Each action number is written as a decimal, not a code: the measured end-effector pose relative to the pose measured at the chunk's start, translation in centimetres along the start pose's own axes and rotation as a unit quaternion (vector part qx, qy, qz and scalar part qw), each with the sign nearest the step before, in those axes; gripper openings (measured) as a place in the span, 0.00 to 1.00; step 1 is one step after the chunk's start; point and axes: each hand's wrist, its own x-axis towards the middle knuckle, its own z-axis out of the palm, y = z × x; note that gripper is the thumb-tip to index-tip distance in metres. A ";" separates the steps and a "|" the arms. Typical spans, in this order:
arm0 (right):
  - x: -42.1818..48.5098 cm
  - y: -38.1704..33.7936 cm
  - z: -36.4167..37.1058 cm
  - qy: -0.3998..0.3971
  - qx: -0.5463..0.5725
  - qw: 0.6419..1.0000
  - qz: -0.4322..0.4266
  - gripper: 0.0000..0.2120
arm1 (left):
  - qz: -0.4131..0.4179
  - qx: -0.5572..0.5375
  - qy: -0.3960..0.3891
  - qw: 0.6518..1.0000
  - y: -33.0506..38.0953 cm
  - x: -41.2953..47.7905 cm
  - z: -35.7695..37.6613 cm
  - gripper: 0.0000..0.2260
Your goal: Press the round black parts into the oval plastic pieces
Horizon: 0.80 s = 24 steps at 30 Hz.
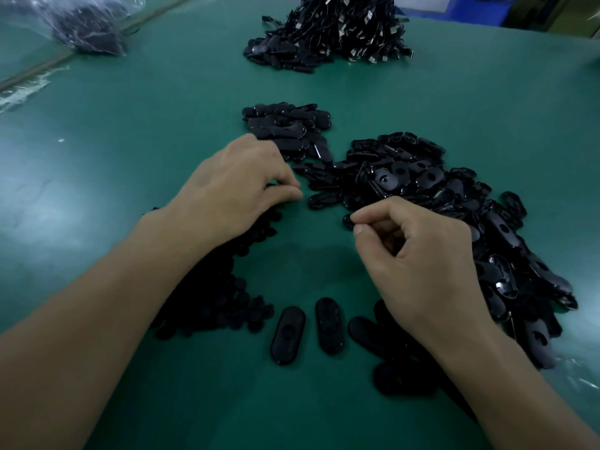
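Observation:
My left hand (240, 186) hovers over the far end of a heap of round black parts (211, 297), its thumb and fingertips pinched together on a small dark round part that is mostly hidden. My right hand (418, 254) is curled, with thumb and forefinger pinching the edge of an oval plastic piece (348, 221) at the near edge of a big pile of oval pieces (454, 203). Three oval pieces lie side by side in front of me: one (287, 334), a second (328, 324), and a third (362, 331) partly under my right wrist.
A smaller stack of oval pieces (285, 128) lies beyond my left hand. At the far side sits a heap of black cables with metal plugs (341, 30). A clear plastic bag of dark parts (87, 24) lies far left on the green table (130, 125).

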 end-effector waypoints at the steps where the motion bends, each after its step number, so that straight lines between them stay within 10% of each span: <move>1: 0.0 0.0 0.0 0.000 -0.001 1.000 -0.002 0.04 | 0.007 -0.002 0.032 0.999 0.2 0.0 -0.1 0.08; 5: -0.1 0.0 0.0 -0.005 0.002 1.000 -0.003 0.04 | 0.001 -0.104 0.142 0.984 1.8 -0.3 -0.6 0.04; 14: -0.2 0.0 0.0 -0.013 0.014 1.000 0.004 0.04 | -0.098 -0.213 0.088 0.968 1.5 -1.5 -0.8 0.09; 20: 0.0 -0.7 -0.2 -0.048 0.031 0.997 -0.044 0.16 | 0.008 -0.368 -0.136 0.920 4.0 -2.1 -1.5 0.10; 24: -0.1 -0.8 -0.2 -0.067 0.064 0.994 -0.056 0.15 | -0.037 -0.410 -0.135 0.901 4.4 -2.0 -1.3 0.11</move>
